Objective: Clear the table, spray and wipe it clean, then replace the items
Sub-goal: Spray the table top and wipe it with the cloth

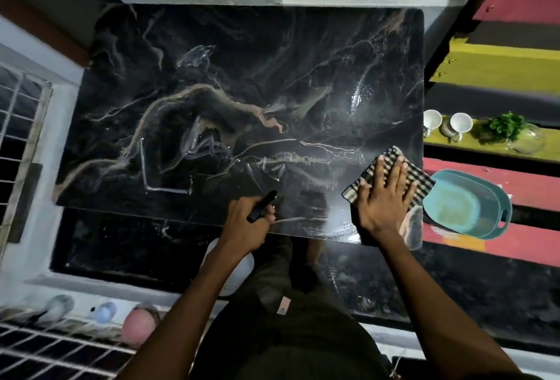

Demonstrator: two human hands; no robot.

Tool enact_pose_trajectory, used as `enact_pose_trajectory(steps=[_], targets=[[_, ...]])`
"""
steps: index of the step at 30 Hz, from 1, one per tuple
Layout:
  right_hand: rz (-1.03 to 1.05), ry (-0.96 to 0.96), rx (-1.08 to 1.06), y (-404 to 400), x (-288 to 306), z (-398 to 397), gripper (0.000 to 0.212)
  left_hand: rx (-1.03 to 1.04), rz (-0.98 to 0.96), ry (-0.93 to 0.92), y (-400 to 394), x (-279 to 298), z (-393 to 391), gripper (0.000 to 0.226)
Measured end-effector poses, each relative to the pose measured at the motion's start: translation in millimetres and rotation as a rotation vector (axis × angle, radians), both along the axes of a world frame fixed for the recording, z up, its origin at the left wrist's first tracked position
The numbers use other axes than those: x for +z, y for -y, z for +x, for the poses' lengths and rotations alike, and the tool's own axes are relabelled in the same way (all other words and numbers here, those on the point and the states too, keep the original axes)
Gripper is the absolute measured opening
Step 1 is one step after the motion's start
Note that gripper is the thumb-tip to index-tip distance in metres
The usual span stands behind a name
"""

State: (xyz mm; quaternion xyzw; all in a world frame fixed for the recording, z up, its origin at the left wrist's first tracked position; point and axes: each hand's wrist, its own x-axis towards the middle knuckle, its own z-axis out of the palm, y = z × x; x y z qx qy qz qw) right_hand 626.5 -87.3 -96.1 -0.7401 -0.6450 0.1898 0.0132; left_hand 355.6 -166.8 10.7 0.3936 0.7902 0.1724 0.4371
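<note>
Head view, looking down on a dark marble table (212, 82), bare but for wet streaks. Right hand (386, 194) flat and spread, fingers straight, pressing a checked cloth (391, 156) onto the near right corner of the table. Cloth lying slantwise, one corner pointing away toward the far right edge, right up against the table's right edge. Left hand (248, 222) curled round a black spray handle (262, 206) at the near edge, just left of the middle; white bottle (239, 267) hanging below the table edge, partly hidden by the arm. Nozzle end pointing up and to the right, toward the wet middle.

Wiping step, most likely. Wet marks sitting to the left and farther away from the cloth, so the next sweep probably goes left and away. Lots of open room that way, none to the right. Right hand nearer the cloth; left hand nearer the streaks.

Off to the right, well apart from the table top: two white cups (460, 123), a small green plant (506, 126) and a blue basin (463, 203) on a striped bench (500, 55), waiting to go back
</note>
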Motion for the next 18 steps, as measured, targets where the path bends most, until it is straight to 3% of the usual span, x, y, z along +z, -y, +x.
enact_pose_trajectory(steps=[4, 7, 10, 18], targets=[[0.009, 0.007, 0.009, 0, 0, 0, 0.074, 0.117, -0.047, -0.054, 5, 4, -10, 0.016], [0.009, 0.007, 0.004, 0, 1, 0, 0.073, 0.115, -0.047, -0.076, 7, 4, -15, 0.02], [0.017, 0.01, 0.002, 0, 1, -1, 0.073, 0.099, -0.058, -0.025, 7, 6, -18, 0.01], [0.023, 0.024, -0.027, 1, -2, -5, 0.07, 0.043, -0.039, -0.038, 11, 4, -39, 0.025]])
